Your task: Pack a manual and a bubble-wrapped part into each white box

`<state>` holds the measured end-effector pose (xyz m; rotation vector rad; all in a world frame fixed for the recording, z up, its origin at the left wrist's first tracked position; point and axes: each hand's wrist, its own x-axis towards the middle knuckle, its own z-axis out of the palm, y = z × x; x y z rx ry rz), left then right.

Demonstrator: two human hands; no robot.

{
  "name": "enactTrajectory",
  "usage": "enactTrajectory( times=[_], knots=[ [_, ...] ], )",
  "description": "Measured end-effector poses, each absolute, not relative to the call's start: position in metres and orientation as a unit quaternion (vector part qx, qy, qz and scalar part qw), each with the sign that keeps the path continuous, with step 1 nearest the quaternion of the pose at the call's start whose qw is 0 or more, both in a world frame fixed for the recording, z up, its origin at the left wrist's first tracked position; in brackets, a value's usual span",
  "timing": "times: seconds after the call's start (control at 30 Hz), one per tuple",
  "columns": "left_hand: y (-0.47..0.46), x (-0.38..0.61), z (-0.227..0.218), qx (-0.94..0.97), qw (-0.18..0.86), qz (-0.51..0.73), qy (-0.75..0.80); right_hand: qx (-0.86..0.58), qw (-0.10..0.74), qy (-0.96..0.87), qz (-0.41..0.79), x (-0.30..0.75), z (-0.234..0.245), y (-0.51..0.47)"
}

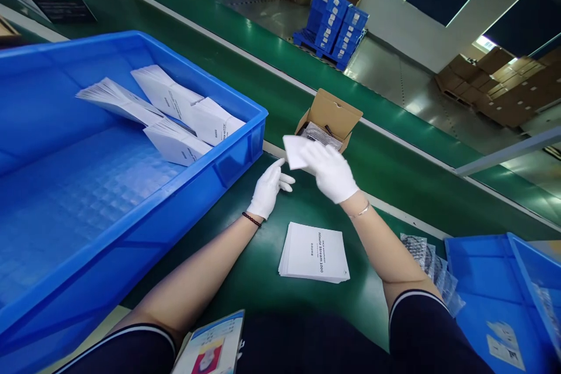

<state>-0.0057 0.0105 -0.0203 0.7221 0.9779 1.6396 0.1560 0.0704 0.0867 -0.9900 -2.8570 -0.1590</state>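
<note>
The open box (343, 112) mid-frame is holding a wrapped item (323, 135); the right hand (332, 172) is pinching unboxed paper (294, 151), the left hand (267, 190) spread.

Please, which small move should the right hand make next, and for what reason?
Probably lower the white paper into the small carton. The gloved right hand holds it over the carton's near side in this view, the lid stands open, and a bubble-wrapped item lies inside. The left hand seems to hold nothing.
</note>
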Motion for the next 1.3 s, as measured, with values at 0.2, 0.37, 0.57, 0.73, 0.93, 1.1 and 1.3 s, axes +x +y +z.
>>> enactTrajectory(
  times=[0.2, 0.37, 0.57, 0.73, 0.93, 1.1, 1.3],
  knots=[
    [0.01, -0.008, -0.018, 0.295, 0.55, 0.661, 0.417, -0.537, 0.087, -0.839, -0.023, 0.157, 0.068, 0.153],
    [0.012, -0.008, -0.018, 0.306, 0.554, 0.65, 0.421, -0.59, 0.042, -0.804, 0.06, 0.16, 0.039, 0.16],
    [0.016, -0.005, -0.026, 0.34, 0.535, 0.635, 0.442, -0.458, 0.118, -0.879, 0.065, 0.203, 0.054, 0.053],
    [0.019, -0.004, -0.034, 0.375, 0.512, 0.607, 0.478, -0.287, -0.076, -0.944, 0.145, 0.227, 0.058, -0.061],
    [0.015, -0.003, -0.03, 0.386, 0.506, 0.597, 0.489, -0.325, -0.073, -0.924, 0.188, 0.242, 0.037, -0.084],
    [0.014, -0.004, -0.031, 0.387, 0.506, 0.6, 0.483, -0.33, -0.084, -0.909, 0.24, 0.248, 0.038, -0.072],
    [0.013, -0.004, -0.025, 0.374, 0.528, 0.594, 0.478, -0.341, -0.078, -0.895, 0.276, 0.249, 0.045, -0.073]
  ],
)
